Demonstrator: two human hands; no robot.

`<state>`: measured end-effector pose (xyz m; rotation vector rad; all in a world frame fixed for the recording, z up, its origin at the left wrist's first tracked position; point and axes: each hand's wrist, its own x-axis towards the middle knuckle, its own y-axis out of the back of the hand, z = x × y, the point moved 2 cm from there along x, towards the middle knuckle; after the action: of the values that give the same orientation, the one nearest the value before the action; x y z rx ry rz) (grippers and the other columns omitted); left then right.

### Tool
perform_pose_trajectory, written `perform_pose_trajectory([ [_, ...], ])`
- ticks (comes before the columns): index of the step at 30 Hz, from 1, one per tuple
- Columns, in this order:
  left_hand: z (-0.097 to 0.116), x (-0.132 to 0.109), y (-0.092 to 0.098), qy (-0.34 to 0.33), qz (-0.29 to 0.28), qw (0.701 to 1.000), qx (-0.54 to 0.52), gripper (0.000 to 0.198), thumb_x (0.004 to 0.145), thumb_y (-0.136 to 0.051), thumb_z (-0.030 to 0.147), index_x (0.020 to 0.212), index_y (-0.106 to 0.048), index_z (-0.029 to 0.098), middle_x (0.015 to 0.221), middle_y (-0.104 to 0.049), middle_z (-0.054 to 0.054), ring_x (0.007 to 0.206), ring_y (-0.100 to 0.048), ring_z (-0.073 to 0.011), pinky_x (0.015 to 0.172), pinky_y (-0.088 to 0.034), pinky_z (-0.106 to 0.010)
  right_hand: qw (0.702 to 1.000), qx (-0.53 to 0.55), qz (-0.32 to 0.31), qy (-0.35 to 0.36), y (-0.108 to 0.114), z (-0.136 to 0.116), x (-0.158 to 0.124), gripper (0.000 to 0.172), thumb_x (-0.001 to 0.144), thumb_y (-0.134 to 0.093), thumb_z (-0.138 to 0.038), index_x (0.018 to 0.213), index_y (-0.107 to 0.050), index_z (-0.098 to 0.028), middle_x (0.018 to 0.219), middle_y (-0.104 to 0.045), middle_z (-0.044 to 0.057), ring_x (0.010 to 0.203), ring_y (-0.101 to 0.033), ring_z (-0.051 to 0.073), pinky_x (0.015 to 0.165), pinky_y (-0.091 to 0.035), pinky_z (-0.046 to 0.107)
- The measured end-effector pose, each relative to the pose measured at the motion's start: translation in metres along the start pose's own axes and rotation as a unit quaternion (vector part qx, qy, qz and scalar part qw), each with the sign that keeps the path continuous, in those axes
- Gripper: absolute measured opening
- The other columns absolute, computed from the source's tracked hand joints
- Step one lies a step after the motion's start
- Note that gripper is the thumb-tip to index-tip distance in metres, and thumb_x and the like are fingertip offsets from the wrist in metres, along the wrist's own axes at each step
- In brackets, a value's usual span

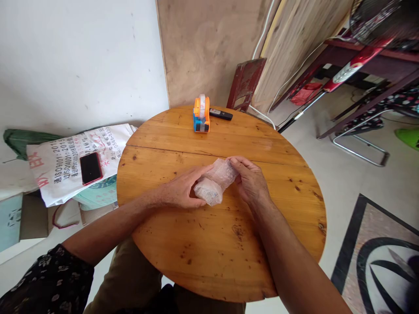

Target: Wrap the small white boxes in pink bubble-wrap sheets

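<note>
Between my hands, over the middle of the round wooden table (203, 244), is a bundle of bubble wrap (216, 176), whitish and see-through. What lies inside the wrap cannot be made out. My left hand (183, 187) curves round the bundle's left side, thumb below and fingers behind it. My right hand (250, 179) pinches the upper right end of the wrap between thumb and fingers.
At the table's far edge stand an orange and blue tape dispenser (201, 115) and a black remote control (221, 114). A wooden chair (246, 83) is behind. On the left, a phone (91, 168) rests on a white printed sack (62, 174). A fan (376, 26) stands right.
</note>
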<state>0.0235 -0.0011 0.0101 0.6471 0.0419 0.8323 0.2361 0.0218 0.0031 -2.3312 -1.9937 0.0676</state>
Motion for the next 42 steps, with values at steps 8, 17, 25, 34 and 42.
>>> perform_pose_trajectory([
  [8,-0.012,0.000,-0.003,-0.010,-0.048,0.998,0.030,0.080,0.065,-0.078,0.027,0.139,-0.049,0.023,0.154,-0.039,-0.013,0.144,-0.033,-0.0357,0.118,-0.030,-0.052,0.999,0.043,-0.002,-0.024,0.007,0.002,0.006,0.022,0.066,-0.079,-0.043,0.074,-0.070,-0.024,0.075,-0.070,0.000,0.068,-0.062,0.017,0.064,-0.052,0.030],
  [17,-0.007,0.000,-0.006,0.056,-0.026,0.998,0.029,0.089,0.068,-0.077,0.035,0.146,-0.040,0.016,0.147,-0.046,-0.016,0.135,-0.044,-0.0375,0.114,-0.035,-0.052,0.997,0.061,-0.010,-0.044,0.015,-0.005,0.010,0.029,0.070,-0.070,-0.050,0.080,-0.070,-0.022,0.087,-0.073,0.005,0.079,-0.066,0.021,0.068,-0.053,0.033],
  [25,-0.008,0.002,-0.004,0.150,-0.007,0.988,0.033,0.122,0.060,-0.081,0.057,0.156,-0.018,0.014,0.162,-0.021,-0.020,0.149,-0.020,-0.0403,0.121,-0.024,-0.054,0.984,-0.162,-0.051,0.062,-0.001,-0.029,-0.017,0.031,0.078,-0.064,-0.051,0.072,-0.062,-0.021,0.063,-0.059,-0.002,0.057,-0.052,0.013,0.059,-0.043,0.027],
  [34,-0.012,-0.003,0.000,0.095,0.018,0.995,-0.011,0.117,0.062,-0.074,0.071,0.154,-0.027,0.016,0.161,-0.024,-0.019,0.145,-0.028,-0.0434,0.117,-0.029,-0.059,0.876,-0.471,-0.076,0.063,-0.013,-0.016,-0.023,0.024,0.076,-0.057,-0.041,0.065,-0.052,-0.020,0.060,-0.058,-0.001,0.056,-0.048,0.013,0.055,-0.031,0.026],
  [42,-0.012,0.002,0.002,0.021,0.155,0.987,0.043,0.065,0.075,-0.071,0.055,0.126,-0.060,0.016,0.132,-0.052,-0.016,0.125,-0.051,-0.0309,0.107,-0.042,-0.046,0.897,-0.436,-0.050,0.056,0.002,-0.014,-0.012,0.022,0.076,-0.048,-0.036,0.062,-0.052,-0.020,0.058,-0.053,0.000,0.054,-0.046,0.013,0.053,-0.031,0.025],
])
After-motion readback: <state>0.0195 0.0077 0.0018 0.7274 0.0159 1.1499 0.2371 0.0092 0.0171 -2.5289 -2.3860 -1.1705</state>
